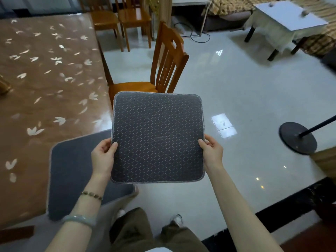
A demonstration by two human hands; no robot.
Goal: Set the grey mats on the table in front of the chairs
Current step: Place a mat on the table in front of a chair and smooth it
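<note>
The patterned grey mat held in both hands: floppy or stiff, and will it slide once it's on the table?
The patterned grey mat looks fairly stiff: pinched only at its side edges by the left hand and right hand, it stays flat. Probably light. Its dotted face may be anti-slip backing, so it may grip the glossy table.

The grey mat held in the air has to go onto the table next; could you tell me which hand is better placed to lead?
Probably the left hand: it grips the mat's table-side edge.
</note>
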